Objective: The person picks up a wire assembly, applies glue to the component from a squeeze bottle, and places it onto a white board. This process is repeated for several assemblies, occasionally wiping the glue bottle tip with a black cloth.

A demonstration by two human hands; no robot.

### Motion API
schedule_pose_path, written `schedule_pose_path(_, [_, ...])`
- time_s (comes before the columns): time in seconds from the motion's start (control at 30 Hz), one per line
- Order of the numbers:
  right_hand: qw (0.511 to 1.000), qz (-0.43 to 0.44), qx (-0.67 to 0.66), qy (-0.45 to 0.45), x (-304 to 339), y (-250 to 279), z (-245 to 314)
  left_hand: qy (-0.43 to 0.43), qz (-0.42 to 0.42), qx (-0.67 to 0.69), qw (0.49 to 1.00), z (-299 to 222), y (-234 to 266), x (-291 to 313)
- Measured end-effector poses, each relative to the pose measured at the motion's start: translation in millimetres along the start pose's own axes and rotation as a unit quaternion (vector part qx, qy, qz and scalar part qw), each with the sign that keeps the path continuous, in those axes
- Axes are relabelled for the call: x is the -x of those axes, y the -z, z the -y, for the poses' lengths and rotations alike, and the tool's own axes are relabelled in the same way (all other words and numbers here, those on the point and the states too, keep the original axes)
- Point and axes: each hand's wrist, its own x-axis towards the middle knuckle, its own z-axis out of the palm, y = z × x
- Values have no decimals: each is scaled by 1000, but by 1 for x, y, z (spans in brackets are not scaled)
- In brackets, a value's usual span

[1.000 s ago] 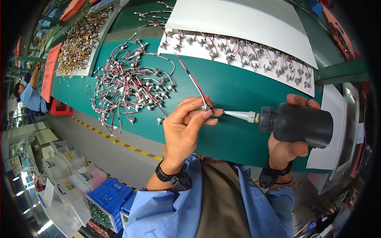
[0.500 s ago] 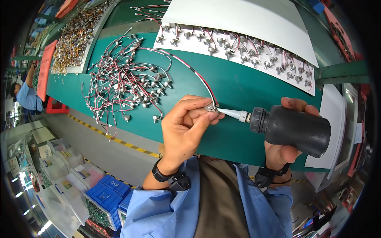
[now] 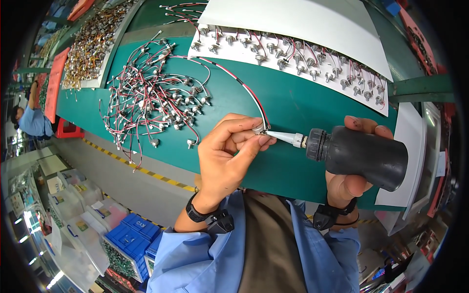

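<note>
Between the thumb and fingers of my left hand [image 3: 227, 149] is a small round metal potentiometer [image 3: 259, 129], partly hidden by the fingertips. Its red, white and black wires [image 3: 243, 84] arc up and left toward a tangled pile of wired potentiometers [image 3: 159, 97]. My right hand [image 3: 352, 183] is wrapped round a black squeeze bottle [image 3: 369, 155], tilted nearly sideways. The bottle's pale tapered nozzle [image 3: 284, 137] points left, its tip at the potentiometer's wire end; whether it touches I cannot tell.
Rows of wired potentiometers [image 3: 298, 61] lie on white sheets [image 3: 293, 22] at the back of the green table [image 3: 283, 102]. A tray [image 3: 105, 63] heaped with small parts stands at the far left. Blue crates [image 3: 128, 239] and clear bins sit lower left. Another person [image 3: 33, 122] is at the left edge.
Both hands keep almost the same pose. The held wires have shifted slightly, and the nozzle tip has edged a little left against the potentiometer.
</note>
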Motion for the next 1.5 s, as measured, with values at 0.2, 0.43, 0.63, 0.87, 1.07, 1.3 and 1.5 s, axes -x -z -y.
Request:
schedule_pose_path(0.2, [1000, -8, -4, -10, 1, 2, 1, 13, -4, 5, 1000, -1, -1, 1])
schedule_pose_path(0.43, [1000, -7, 0, -17, 1, 3, 1, 21, -3, 9, 1000, -1, 1, 2])
schedule_pose_path(0.63, [1000, -10, 8, -18, 1, 0, 2, 18, -2, 7, 1000, -3, -1, 2])
schedule_pose_path(0.87, [999, -38, -2, -28, 3, 1, 3, 31, -3, -3, 1000, -4, 0, 4])
schedule_pose_path(1.07, [999, -25, -21, -8, -1, -1, -2, 30, 4, 0, 1000, -3, 1, 3])
schedule_pose_path(1.3, [998, -57, 7, -20, -9, 0, -4, 13, -3, 3, 1000, -15, 3, 2])
schedule_pose_path(1.5, [969, -218, 78, -84, -22, 30, -9, -87, -75, -152, 982, -61, 26, -39])
